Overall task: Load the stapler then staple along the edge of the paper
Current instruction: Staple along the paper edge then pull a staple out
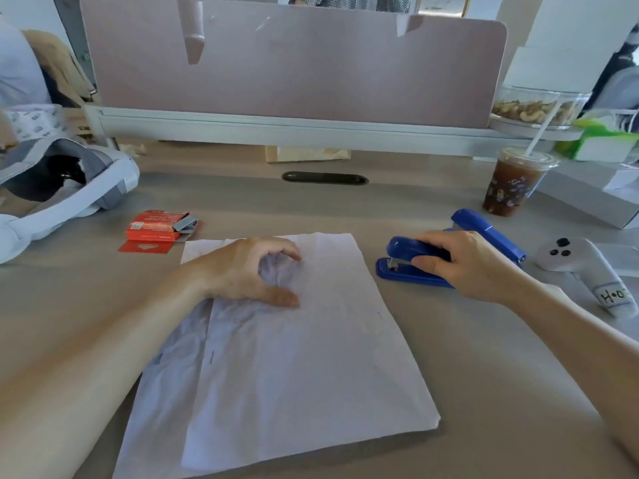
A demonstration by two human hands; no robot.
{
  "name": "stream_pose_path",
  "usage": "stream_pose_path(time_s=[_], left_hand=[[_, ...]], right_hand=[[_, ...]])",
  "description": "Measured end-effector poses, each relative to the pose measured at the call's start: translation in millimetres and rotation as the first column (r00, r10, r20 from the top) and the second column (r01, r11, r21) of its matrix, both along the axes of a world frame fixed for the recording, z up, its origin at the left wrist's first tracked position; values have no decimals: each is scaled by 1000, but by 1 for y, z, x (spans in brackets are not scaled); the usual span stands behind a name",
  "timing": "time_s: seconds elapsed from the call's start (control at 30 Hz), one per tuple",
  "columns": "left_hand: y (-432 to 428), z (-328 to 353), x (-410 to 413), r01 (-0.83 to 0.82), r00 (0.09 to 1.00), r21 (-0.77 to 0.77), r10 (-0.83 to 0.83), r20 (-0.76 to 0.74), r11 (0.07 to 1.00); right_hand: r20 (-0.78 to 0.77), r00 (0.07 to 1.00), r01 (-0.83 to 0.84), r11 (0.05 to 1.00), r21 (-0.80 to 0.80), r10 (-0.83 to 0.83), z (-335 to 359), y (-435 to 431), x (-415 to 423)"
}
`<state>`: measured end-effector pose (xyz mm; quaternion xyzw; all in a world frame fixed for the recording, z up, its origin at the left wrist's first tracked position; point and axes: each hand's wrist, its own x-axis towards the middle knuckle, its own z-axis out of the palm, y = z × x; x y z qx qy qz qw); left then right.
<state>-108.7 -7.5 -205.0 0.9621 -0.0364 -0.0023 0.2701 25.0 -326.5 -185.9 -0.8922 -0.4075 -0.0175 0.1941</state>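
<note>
Now, head view: right hand (473, 267) wrapped round blue stapler (404, 251), which sits on desk (491, 382) just right of paper (294, 375). Left hand (242, 271) arched, fingertips and thumb pinning paper, gripping nothing. Advice: keep sheets pinned, seat edge squarely in stapler mouth, press firmly.

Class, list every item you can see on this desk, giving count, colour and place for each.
paper: seemingly two overlapping sheets, white, desk centre
stapler: one, blue, right of paper
staple box: one, red, beyond paper's far-left corner
staples: one strip, grey, sticking out of box
drink cup: one, brown, far right
controller: one, white, right of stapler
headset: one, white-grey, far left
left hand: resting on paper
right hand: gripping stapler
</note>
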Motion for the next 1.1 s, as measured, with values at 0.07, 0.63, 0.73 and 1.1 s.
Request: stream_pose_path(time_s=[0.07,0.63,0.73,1.1], left_hand=[[-1,4,5,20,999,31,-19,-40,999],[-44,1,82,-356,934,150,352,53,922],[-40,-1,84,-349,935,90,341,101,933],[-54,9,75,-73,993,-86,80,89,994]], right_hand=[[-11,1000,15,999,51,-14,-4,-6,1],[-53,999,5,996,85,-1,-7,-13,3],[-57,998,4,996,84,1,-6,-13,3],[-34,999,6,992,127,-2,-10,-13,5]])
